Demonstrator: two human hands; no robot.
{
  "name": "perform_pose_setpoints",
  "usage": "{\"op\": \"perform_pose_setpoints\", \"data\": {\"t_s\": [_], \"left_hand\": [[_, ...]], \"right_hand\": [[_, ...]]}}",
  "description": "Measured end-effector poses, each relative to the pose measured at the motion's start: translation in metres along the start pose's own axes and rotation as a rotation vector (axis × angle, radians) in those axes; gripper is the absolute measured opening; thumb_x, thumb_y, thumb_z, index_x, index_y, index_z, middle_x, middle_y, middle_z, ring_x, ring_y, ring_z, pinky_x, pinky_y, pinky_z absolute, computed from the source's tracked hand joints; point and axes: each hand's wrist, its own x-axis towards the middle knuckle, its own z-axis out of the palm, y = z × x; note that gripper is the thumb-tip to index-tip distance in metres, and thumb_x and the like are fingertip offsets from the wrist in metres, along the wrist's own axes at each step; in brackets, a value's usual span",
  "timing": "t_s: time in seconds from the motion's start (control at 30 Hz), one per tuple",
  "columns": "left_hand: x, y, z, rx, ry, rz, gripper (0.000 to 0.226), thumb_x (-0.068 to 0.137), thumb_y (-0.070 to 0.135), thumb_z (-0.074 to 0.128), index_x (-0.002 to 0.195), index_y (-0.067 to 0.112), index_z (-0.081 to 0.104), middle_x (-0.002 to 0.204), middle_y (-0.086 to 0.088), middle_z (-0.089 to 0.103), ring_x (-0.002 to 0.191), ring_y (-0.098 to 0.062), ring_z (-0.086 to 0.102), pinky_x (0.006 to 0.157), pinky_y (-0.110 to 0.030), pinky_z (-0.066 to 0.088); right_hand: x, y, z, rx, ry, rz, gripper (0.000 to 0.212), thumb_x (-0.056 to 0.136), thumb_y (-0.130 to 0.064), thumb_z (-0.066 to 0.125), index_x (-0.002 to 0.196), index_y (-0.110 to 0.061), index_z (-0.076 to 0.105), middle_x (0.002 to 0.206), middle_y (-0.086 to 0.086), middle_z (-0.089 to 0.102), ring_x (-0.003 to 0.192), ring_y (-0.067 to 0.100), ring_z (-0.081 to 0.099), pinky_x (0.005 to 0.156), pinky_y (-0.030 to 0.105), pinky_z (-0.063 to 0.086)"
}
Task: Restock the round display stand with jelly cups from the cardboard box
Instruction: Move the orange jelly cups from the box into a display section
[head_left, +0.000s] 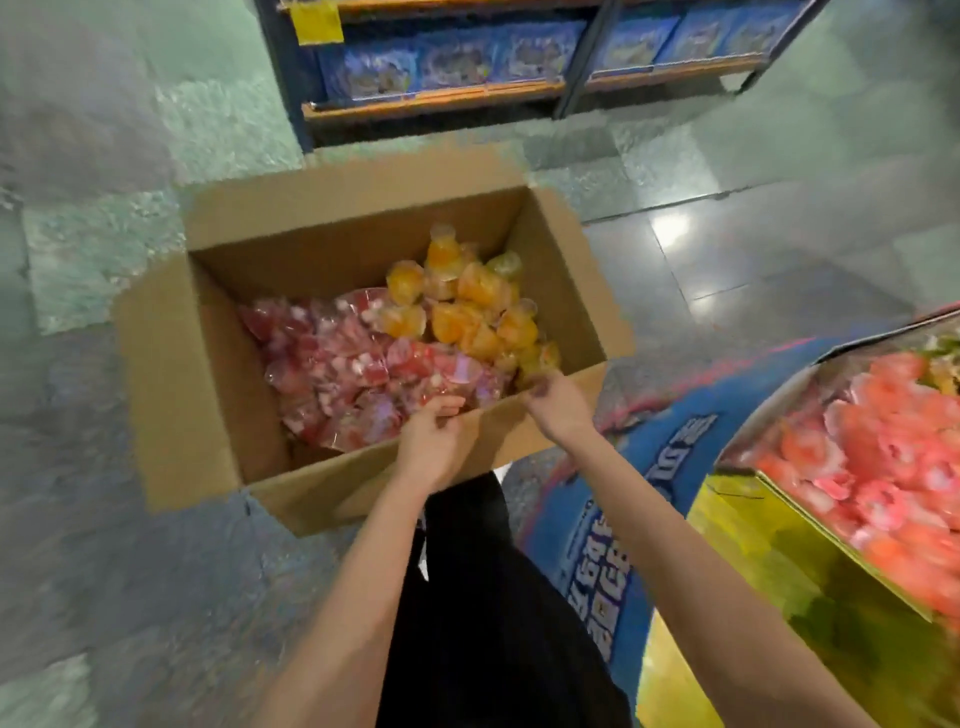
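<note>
Picking is the step in hand: both hands are down at the near wall of the open brown cardboard box (208, 374), which sits on the grey tiled floor (93, 519) just ahead of the person.

Inside the box, red jelly cups in clear plastic (353, 374) fill the floor of it from about 9 o'clock round to 6 o'clock, and orange jelly cups in clear plastic (462, 301) are heaped toward 1 o'clock and down the right wall.

The left hand (434, 447) reaches over the near rim at 6 o'clock with fingers curled at the edge of the red cups; whether it already has one pinched I cannot tell, since the fingertips are blurred. The right hand (558, 405) is at about 5 o'clock of the box, fingers bent down among the last orange cups by the right corner; its hold cannot be made out either.

The round display stand with blue printed skirt and gold-lined bins (779, 519) stands at 3 o'clock of the box, close by, one bin already heaped with pink-red cups (883, 467).

Judging by this, the gather has only begun. The next move calls for closing on a handful without crushing the thin cups, lifting clear of the rim, then swinging right to the bin of matching colour.
</note>
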Motion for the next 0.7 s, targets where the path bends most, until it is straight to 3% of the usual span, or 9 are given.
{"op": "perform_pose_setpoints", "data": {"t_s": [0.1, 0.27, 0.37, 0.5, 0.6, 0.7], "left_hand": [[0.022, -0.003, 0.011, -0.188, 0.079, -0.102, 0.028, 0.095, 0.004, 0.051, 0.097, 0.03, 0.063, 0.132, -0.001, 0.057, 0.1, -0.013, 0.061, 0.092, -0.034, 0.051], [0.047, 0.008, 0.032, -0.512, 0.248, -0.289, 0.02, 0.097, 0.002, 0.049, 0.095, 0.015, 0.063, 0.129, -0.009, 0.057, 0.088, -0.012, 0.068, 0.066, -0.024, 0.057], [0.064, 0.014, 0.04, -0.786, 0.297, -0.404, 0.016, 0.097, 0.001, 0.05, 0.103, 0.007, 0.063, 0.127, -0.017, 0.058, 0.092, -0.02, 0.068, 0.076, -0.028, 0.058], [0.075, 0.017, 0.039, -1.063, 0.33, -0.483, 0.025, 0.099, 0.002, 0.045, 0.122, 0.004, 0.054, 0.118, -0.017, 0.062, 0.103, -0.022, 0.064, 0.099, -0.04, 0.049], [0.077, 0.013, 0.032, -1.266, 0.329, -0.527, 0.032, 0.099, 0.012, 0.047, 0.13, 0.007, 0.049, 0.12, -0.012, 0.062, 0.109, -0.021, 0.062, 0.095, -0.042, 0.048], [0.078, 0.008, 0.026, -1.385, 0.313, -0.572, 0.026, 0.1, 0.017, 0.048, 0.124, 0.01, 0.054, 0.125, -0.012, 0.061, 0.113, -0.023, 0.061, 0.095, -0.045, 0.047]], "right_hand": [[0.042, 0.002, -0.004, -0.081, 0.02, -0.057, 0.038, 0.088, -0.005, 0.059, 0.126, -0.005, 0.052, 0.123, 0.014, 0.059, 0.11, 0.029, 0.057, 0.083, 0.028, 0.041], [0.113, 0.014, -0.008, -0.567, -0.123, -0.197, 0.047, 0.085, 0.0, 0.058, 0.131, -0.005, 0.048, 0.135, 0.017, 0.044, 0.127, 0.033, 0.04, 0.103, 0.038, 0.039], [0.139, 0.018, -0.016, -0.873, -0.258, -0.276, 0.048, 0.086, 0.002, 0.054, 0.132, -0.007, 0.044, 0.136, 0.017, 0.041, 0.124, 0.035, 0.043, 0.099, 0.04, 0.042], [0.168, 0.024, -0.029, -1.042, -0.415, -0.418, 0.048, 0.089, 0.006, 0.048, 0.134, -0.009, 0.043, 0.128, 0.016, 0.048, 0.11, 0.036, 0.058, 0.087, 0.043, 0.051], [0.176, 0.022, -0.033, -1.154, -0.414, -0.578, 0.04, 0.09, 0.004, 0.046, 0.126, -0.01, 0.052, 0.118, 0.012, 0.057, 0.103, 0.031, 0.062, 0.08, 0.041, 0.052], [0.18, 0.016, -0.033, -1.237, -0.411, -0.645, 0.033, 0.091, 0.006, 0.044, 0.114, -0.009, 0.062, 0.112, 0.009, 0.063, 0.1, 0.029, 0.065, 0.077, 0.039, 0.053]]}}
